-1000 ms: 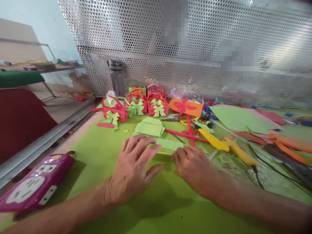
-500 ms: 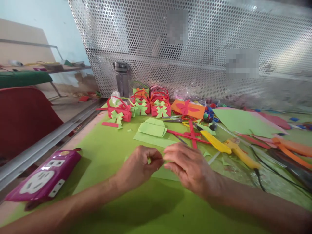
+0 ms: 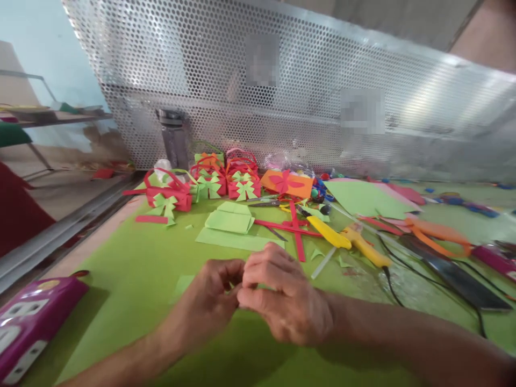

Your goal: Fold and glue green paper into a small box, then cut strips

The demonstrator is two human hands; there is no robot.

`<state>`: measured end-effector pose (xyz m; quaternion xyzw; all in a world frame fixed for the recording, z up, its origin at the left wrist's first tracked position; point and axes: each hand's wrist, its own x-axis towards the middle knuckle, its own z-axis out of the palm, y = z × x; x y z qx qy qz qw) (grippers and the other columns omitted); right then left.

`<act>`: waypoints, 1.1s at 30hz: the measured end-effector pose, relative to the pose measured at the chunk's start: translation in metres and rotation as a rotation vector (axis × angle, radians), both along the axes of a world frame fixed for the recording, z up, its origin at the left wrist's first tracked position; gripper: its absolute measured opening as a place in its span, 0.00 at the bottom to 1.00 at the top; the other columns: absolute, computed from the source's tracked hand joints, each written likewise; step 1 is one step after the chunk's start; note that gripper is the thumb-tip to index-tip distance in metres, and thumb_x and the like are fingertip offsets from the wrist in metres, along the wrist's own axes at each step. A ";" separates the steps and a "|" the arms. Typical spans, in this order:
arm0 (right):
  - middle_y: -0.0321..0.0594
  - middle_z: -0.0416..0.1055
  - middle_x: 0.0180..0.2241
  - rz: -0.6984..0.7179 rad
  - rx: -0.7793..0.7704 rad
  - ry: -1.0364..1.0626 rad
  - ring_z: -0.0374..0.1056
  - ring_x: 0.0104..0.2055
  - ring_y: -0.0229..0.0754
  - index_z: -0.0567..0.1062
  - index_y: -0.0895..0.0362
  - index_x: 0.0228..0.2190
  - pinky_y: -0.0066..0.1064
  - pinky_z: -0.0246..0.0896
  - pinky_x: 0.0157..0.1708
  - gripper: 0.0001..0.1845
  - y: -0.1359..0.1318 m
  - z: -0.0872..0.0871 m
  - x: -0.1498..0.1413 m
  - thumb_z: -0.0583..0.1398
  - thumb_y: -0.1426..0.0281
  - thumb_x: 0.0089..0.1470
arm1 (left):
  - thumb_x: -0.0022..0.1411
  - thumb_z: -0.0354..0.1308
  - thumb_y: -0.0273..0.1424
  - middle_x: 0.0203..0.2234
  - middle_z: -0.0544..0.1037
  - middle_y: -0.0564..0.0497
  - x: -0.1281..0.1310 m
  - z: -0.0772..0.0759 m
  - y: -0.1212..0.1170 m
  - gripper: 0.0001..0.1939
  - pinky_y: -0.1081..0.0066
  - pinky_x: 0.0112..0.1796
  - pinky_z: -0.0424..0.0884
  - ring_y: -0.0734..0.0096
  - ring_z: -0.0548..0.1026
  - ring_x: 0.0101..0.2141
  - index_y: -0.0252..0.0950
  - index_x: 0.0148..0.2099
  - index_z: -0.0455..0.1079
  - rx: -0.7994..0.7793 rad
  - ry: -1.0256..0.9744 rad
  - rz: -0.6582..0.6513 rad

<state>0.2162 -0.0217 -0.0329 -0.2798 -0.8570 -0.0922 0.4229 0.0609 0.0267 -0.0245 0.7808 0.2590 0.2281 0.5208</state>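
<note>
My left hand (image 3: 207, 298) and my right hand (image 3: 284, 298) meet above the green tabletop (image 3: 133, 301), fingertips pressed together. Both are closed in a pinch; whatever sits between the fingers is hidden by the right hand. A light green paper piece (image 3: 183, 286) lies beside my left hand. Beyond the hands a folded light green paper shape (image 3: 230, 217) rests partly over a flat green paper strip (image 3: 237, 239). Crossed red paper strips (image 3: 298, 239) are to its right, near a yellow-handled cutter (image 3: 328, 232) and a yellow glue gun (image 3: 366, 246) with a clear glue stick (image 3: 323, 263).
Small red paper bags (image 3: 244, 188) with green bows stand at the back, beside a grey bottle (image 3: 174, 140). Scissors (image 3: 266, 203) lie before them. A purple power strip (image 3: 38, 317) sits at left, a dark phone (image 3: 455, 274) at right. A perforated metal panel (image 3: 209, 70) rises behind.
The view has turned to the right, so things appear shifted left. My right hand has come closer against the left and now covers its fingertips.
</note>
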 end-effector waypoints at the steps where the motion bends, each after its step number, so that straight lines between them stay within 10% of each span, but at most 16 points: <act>1: 0.39 0.70 0.30 0.013 0.014 -0.011 0.63 0.38 0.39 0.71 0.61 0.28 0.35 0.58 0.38 0.06 0.001 -0.001 0.000 0.55 0.80 0.48 | 0.49 0.49 0.26 0.21 0.73 0.53 0.000 0.000 -0.001 0.10 0.74 0.28 0.66 0.71 0.69 0.25 0.33 0.29 0.71 0.040 -0.002 0.008; 18: 0.37 0.65 0.23 -0.245 -0.127 -0.071 0.59 0.29 0.36 0.65 0.58 0.23 0.34 0.53 0.37 0.14 0.007 0.008 0.008 0.46 0.72 0.58 | 0.54 0.51 0.28 0.23 0.75 0.53 0.004 -0.018 -0.010 0.05 0.73 0.28 0.66 0.69 0.72 0.26 0.36 0.29 0.68 0.447 0.312 0.121; 25: 0.36 0.65 0.19 -0.894 -0.128 -0.234 0.59 0.25 0.37 0.68 0.58 0.19 0.38 0.49 0.43 0.20 0.057 0.022 0.078 0.49 0.66 0.59 | 0.61 0.48 0.33 0.29 0.79 0.51 -0.006 -0.010 0.011 0.13 0.73 0.29 0.71 0.69 0.76 0.30 0.36 0.38 0.72 0.321 0.214 0.215; 29: 0.48 0.70 0.36 -1.007 -0.166 -0.302 0.63 0.42 0.49 0.72 0.59 0.38 0.48 0.41 0.48 0.10 0.066 0.013 0.099 0.54 0.73 0.54 | 0.61 0.49 0.35 0.31 0.79 0.49 -0.010 -0.005 0.022 0.14 0.73 0.28 0.71 0.68 0.76 0.30 0.33 0.42 0.71 0.245 0.185 0.325; 33: 0.47 0.72 0.31 -0.941 -0.253 -0.439 0.65 0.38 0.49 0.75 0.61 0.33 0.44 0.48 0.44 0.09 0.061 0.009 0.091 0.54 0.73 0.54 | 0.58 0.52 0.37 0.29 0.79 0.49 -0.011 -0.007 0.030 0.15 0.74 0.25 0.69 0.68 0.76 0.28 0.32 0.42 0.71 0.208 0.160 0.373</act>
